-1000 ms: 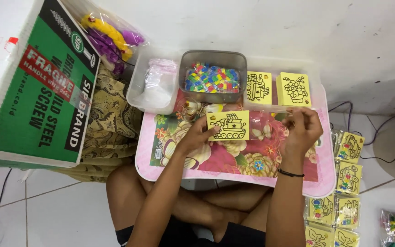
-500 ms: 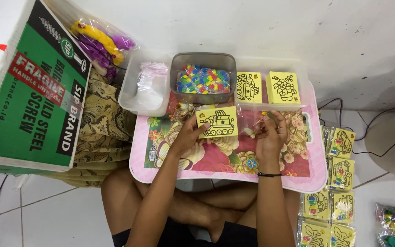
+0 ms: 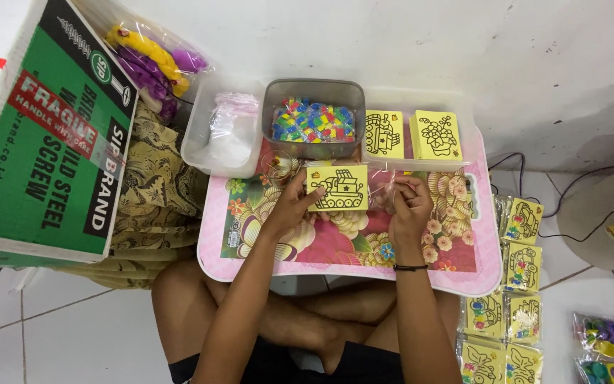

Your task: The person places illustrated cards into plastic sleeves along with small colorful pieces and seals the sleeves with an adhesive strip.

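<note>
Free room: the flowered pink lap tray, bare across its near half, below both hands.
Obstacles, far edge: clear plastic tub of bags, grey tub of coloured pieces, clear tray of yellow picture cards, set side by side.
Left flank: green cardboard box.
Right flank: bagged yellow cards on the floor.

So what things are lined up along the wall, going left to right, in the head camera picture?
Green cardboard box → bag of purple and yellow toys → clear tub of plastic bags → grey tub of colourful pieces → tray of yellow picture cards.
</note>
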